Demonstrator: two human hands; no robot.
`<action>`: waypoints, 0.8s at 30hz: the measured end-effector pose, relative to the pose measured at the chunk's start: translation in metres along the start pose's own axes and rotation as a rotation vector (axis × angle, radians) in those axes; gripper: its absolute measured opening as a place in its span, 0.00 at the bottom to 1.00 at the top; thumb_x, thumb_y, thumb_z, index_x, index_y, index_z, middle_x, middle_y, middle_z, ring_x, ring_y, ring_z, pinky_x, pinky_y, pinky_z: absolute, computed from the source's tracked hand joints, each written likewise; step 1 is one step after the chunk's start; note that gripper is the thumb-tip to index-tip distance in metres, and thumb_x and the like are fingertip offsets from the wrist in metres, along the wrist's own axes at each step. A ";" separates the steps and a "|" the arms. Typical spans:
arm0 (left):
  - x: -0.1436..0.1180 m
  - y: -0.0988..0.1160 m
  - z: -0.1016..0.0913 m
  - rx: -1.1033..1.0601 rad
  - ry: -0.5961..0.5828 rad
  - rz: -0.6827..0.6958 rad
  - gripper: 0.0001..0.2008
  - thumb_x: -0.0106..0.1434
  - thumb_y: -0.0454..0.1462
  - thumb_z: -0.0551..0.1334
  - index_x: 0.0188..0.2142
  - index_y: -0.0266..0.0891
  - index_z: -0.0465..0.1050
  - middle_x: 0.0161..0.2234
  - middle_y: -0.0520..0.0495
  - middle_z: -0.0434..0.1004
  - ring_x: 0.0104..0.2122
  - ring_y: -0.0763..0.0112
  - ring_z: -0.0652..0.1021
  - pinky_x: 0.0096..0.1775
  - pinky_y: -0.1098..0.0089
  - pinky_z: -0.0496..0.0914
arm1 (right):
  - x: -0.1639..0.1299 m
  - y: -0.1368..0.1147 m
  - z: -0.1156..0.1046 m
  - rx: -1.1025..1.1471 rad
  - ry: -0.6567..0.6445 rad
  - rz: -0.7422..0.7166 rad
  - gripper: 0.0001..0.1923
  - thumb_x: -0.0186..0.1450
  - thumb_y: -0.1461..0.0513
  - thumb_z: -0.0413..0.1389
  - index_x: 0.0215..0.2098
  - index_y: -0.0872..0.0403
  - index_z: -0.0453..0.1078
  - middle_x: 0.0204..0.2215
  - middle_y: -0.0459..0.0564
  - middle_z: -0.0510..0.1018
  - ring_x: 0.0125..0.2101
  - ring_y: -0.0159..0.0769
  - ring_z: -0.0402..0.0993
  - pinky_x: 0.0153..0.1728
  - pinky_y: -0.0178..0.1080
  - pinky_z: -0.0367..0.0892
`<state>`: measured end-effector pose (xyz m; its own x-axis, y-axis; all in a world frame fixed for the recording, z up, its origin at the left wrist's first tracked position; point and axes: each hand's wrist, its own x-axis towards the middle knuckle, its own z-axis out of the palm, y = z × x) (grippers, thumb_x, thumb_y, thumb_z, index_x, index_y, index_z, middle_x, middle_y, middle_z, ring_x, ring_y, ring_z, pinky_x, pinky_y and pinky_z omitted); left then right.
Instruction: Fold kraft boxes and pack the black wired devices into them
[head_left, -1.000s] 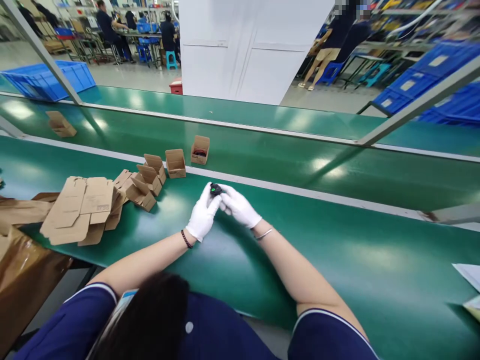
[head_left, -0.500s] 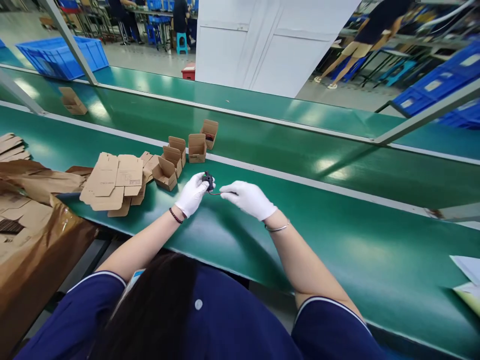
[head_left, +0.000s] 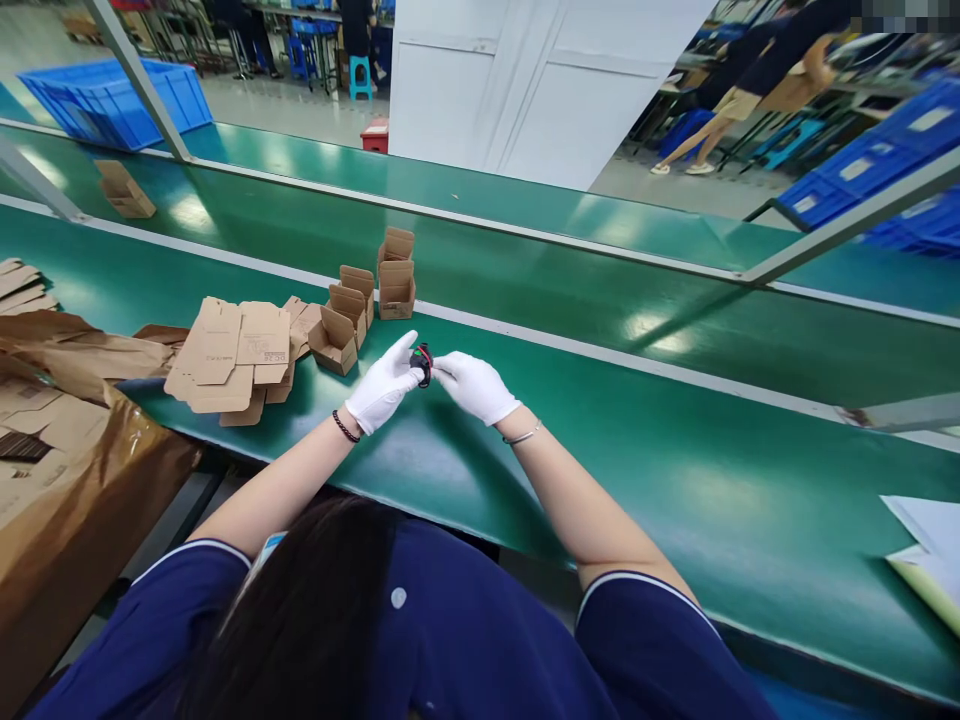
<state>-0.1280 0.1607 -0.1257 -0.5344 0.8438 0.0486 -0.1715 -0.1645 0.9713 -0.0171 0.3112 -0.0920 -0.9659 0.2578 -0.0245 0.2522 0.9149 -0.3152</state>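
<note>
In my white-gloved left hand (head_left: 382,390) is a small black part (head_left: 421,368), gripped at its lower edge with the index finger raised. A red wire (head_left: 425,352) lies close around this part, and a bit of green shows on it. My gloved right hand (head_left: 478,387) pinches at the part's right side, where the wire runs into the fingertips; the wire's end is hidden. To the left of my hands, open small cardboard boxes (head_left: 333,340) stand in a row. Flattened cartons (head_left: 225,350) lie in a pile beyond them.
A raised rail runs behind the green bench (head_left: 675,480). Another open box (head_left: 124,190) sits on the far belt. A blue crate (head_left: 120,105) stands at back left, a brown bag of cartons (head_left: 97,480) at near left, papers (head_left: 926,540) at right. People work in the background.
My right hand has come in to the left, against the black part. The wire, stretched between my hands before, now lies around the part. Boxes on the far belt have shifted left.
</note>
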 end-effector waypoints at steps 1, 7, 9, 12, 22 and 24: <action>0.002 -0.002 -0.002 0.035 0.056 -0.002 0.35 0.62 0.41 0.64 0.66 0.35 0.56 0.58 0.34 0.72 0.53 0.60 0.76 0.55 0.59 0.71 | -0.006 -0.004 0.002 -0.047 -0.024 0.012 0.18 0.73 0.56 0.47 0.51 0.50 0.77 0.47 0.52 0.80 0.44 0.40 0.76 0.42 0.36 0.65; 0.004 -0.004 0.005 0.655 0.164 -0.006 0.22 0.60 0.32 0.61 0.55 0.37 0.70 0.54 0.39 0.76 0.55 0.57 0.75 0.61 0.54 0.67 | -0.026 -0.024 -0.018 -0.283 -0.029 -0.061 0.22 0.74 0.51 0.43 0.47 0.51 0.77 0.43 0.57 0.80 0.41 0.42 0.75 0.33 0.37 0.60; 0.000 0.001 0.012 0.817 0.073 0.031 0.22 0.59 0.30 0.61 0.53 0.39 0.72 0.53 0.41 0.77 0.55 0.56 0.75 0.61 0.55 0.67 | -0.019 -0.022 -0.024 -0.235 0.023 -0.076 0.22 0.73 0.50 0.46 0.45 0.51 0.78 0.42 0.56 0.80 0.41 0.42 0.74 0.34 0.37 0.60; -0.006 0.005 0.016 0.790 -0.090 0.015 0.34 0.56 0.30 0.62 0.64 0.41 0.62 0.55 0.43 0.77 0.53 0.55 0.77 0.57 0.56 0.70 | -0.003 -0.010 -0.022 0.054 0.076 -0.019 0.15 0.69 0.52 0.54 0.40 0.51 0.80 0.40 0.51 0.81 0.39 0.38 0.74 0.37 0.35 0.62; -0.013 -0.024 0.010 0.071 -0.095 0.105 0.29 0.58 0.37 0.66 0.59 0.40 0.68 0.62 0.40 0.69 0.62 0.55 0.71 0.64 0.55 0.65 | -0.006 0.011 0.027 0.911 0.213 0.161 0.23 0.65 0.44 0.53 0.37 0.54 0.75 0.33 0.50 0.81 0.32 0.37 0.76 0.34 0.39 0.71; -0.011 -0.028 0.012 0.048 -0.008 0.105 0.27 0.58 0.37 0.67 0.57 0.40 0.69 0.59 0.39 0.72 0.59 0.56 0.74 0.63 0.54 0.66 | -0.013 0.006 0.030 0.981 0.221 0.115 0.25 0.66 0.43 0.51 0.44 0.53 0.76 0.41 0.53 0.81 0.39 0.39 0.78 0.38 0.40 0.73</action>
<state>-0.1073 0.1622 -0.1501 -0.5409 0.8271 0.1527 -0.0747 -0.2281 0.9708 -0.0049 0.3042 -0.1221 -0.8810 0.4713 0.0413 0.0869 0.2471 -0.9651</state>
